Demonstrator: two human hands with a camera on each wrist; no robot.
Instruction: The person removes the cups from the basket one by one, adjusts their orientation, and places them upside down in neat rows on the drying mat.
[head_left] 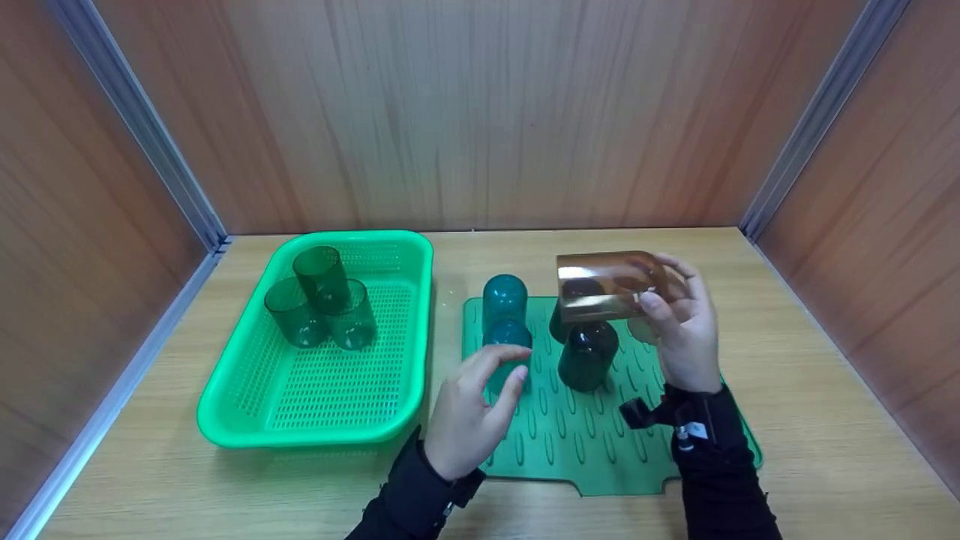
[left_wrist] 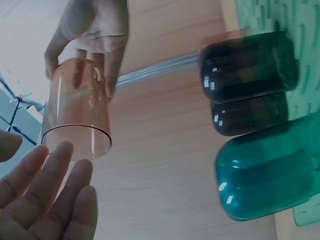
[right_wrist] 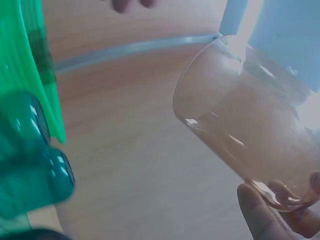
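Observation:
My right hand (head_left: 686,334) grips an amber glass tumbler (head_left: 600,289) by its base end. The tumbler lies sideways in the air above the drying mat, its open rim pointing left. My left hand (head_left: 472,412) is raised over the mat's left part, fingers loosely bent with nothing between them. In the left wrist view its fingertips overlap the rim of the amber tumbler (left_wrist: 77,110). Blue-teal glasses (head_left: 505,300) stand upside down on the green drying mat (head_left: 562,442), partly hidden by the left hand. Dark glasses (head_left: 589,356) stand inverted beneath the amber tumbler.
A bright green plastic basket (head_left: 416,360) stands left of the mat, with three green glasses (head_left: 352,315) upright in its upper left part. Wooden panels (head_left: 480,112) with metal corner strips enclose the back and sides of the table (head_left: 780,315).

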